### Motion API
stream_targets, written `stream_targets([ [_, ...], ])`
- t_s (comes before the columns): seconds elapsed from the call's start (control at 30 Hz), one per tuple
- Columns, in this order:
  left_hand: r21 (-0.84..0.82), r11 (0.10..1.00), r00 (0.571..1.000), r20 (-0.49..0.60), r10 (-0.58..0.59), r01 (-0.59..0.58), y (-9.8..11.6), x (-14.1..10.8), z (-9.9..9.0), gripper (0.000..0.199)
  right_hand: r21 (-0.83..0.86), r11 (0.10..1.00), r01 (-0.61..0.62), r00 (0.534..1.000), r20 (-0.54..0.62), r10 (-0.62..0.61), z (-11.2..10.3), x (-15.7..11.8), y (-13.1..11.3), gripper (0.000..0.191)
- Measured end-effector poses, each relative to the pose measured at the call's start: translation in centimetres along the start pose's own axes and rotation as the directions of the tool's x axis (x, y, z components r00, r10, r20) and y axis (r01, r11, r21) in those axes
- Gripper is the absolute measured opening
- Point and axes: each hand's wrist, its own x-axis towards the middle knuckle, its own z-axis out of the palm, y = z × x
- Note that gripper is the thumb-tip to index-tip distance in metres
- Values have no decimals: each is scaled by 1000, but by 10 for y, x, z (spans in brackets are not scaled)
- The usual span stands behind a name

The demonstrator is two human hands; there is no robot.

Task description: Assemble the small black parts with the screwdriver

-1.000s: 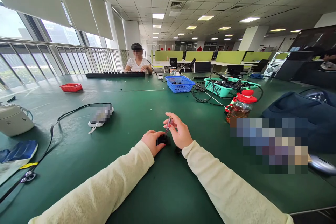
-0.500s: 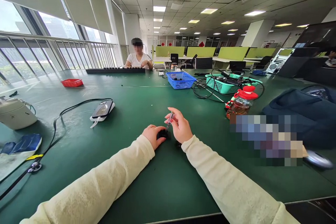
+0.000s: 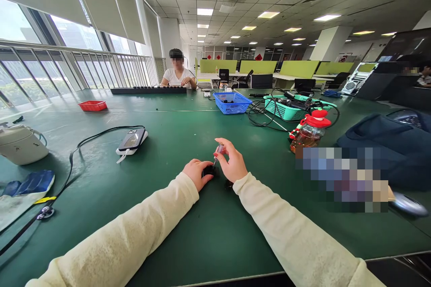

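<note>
My left hand (image 3: 197, 174) is closed around a small black part (image 3: 208, 171) on the green tabletop, thumb on the near side and fingers on the far side. Between the thumb and fingers of my right hand (image 3: 231, 161) is a small screwdriver (image 3: 219, 148) with a clear handle. It stands slightly tilted, and its shaft points down at the black part; whether the tip touches a screw is too small to tell. Another small dark piece (image 3: 229, 184) lies under my right wrist, partly hidden by it.
Ahead stand a blue basket (image 3: 232, 106) and a green basket (image 3: 286, 112) with cables. A red-lidded jar (image 3: 308, 136) and a dark bag (image 3: 387, 152) are at right. Leftward lie a phone (image 3: 132, 139), a cable and a red tray (image 3: 93, 106). A person (image 3: 177, 76) sits opposite.
The fingers of my right hand have shifted slightly around the screwdriver's handle. My left hand and the black part stay in place.
</note>
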Motion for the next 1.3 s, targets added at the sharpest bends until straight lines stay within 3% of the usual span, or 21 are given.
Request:
stream_targets([
  [0.23, -18, 1000, 1000, -5, -16, 16, -1, 1, 3, 42, 76, 997, 31, 981, -195, -16, -5, 1, 0, 31],
  [0.63, -38, 999, 999, -28, 37, -38, -4, 1, 6, 38, 112, 991, -77, 996, -39, 82, -2, 3, 9, 33],
  [0.87, -61, 994, 993, -79, 89, -94, -8, 3, 12, 34, 45, 992, -114, 993, -34, 115, -2, 4, 10, 38],
  [1.03, -109, 991, 992, -106, 71, -83, -8, 3, 14, 33, 112, 992, -53, 980, -185, 74, -5, 4, 4, 36],
  [1.17, -147, 987, 975, -218, 32, -66, -3, 0, 8, 38, 233, 973, 3, 910, -403, 94, -12, 6, 1, 35],
  [1.3, 2, 999, 972, -232, -39, 41, 2, -5, -3, 44, 268, 957, -108, 891, -401, 213, -20, 11, 9, 33],
])
